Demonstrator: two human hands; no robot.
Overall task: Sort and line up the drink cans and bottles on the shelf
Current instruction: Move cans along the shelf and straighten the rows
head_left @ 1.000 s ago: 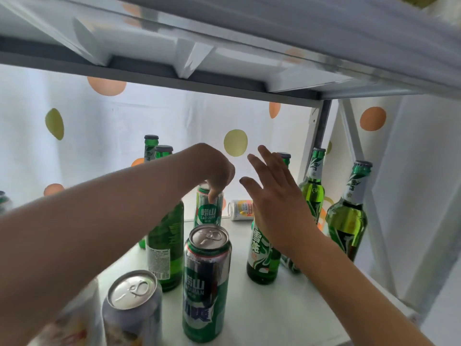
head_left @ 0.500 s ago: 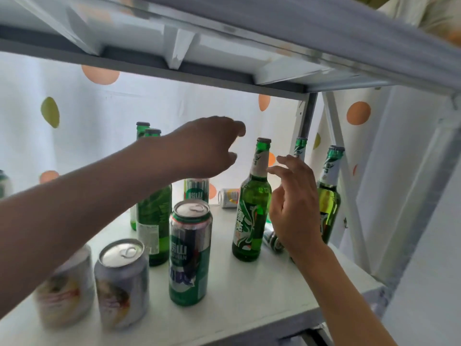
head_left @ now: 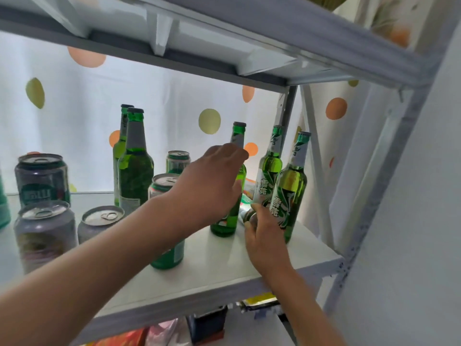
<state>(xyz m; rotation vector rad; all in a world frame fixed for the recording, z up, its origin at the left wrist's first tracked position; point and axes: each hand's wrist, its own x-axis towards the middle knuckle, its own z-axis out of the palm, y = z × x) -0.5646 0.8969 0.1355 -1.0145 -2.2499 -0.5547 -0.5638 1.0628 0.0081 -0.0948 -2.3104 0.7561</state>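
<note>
Two bare hands work over the white shelf board [head_left: 212, 265] of a grey metal rack. Left hand [head_left: 209, 188] reaches in from the lower left, fingers curled round the middle green glass bottle [head_left: 238, 136], gripping it near the shoulder; bottle upright, base on the board. Right hand [head_left: 265, 236] lower, just right of that bottle's base, fingers wrapped over the end of a small silver can lying on its side [head_left: 245, 212]; how firm the hold is I cannot tell.

Just beside the right hand, two more green glass bottles with white-and-green labels [head_left: 289, 186] stand upright near the rack's right post, close together. Toward the left rear, two taller dark green bottles [head_left: 134, 171] stand one behind the other. Tall green can [head_left: 172, 255] stands mid-shelf, mostly hidden by the left forearm; another green can [head_left: 177, 161] behind it. Three silver-topped cans [head_left: 102, 221] grouped at the left front and left. White curtain with orange and olive dots [head_left: 209, 121] hangs behind.
</note>
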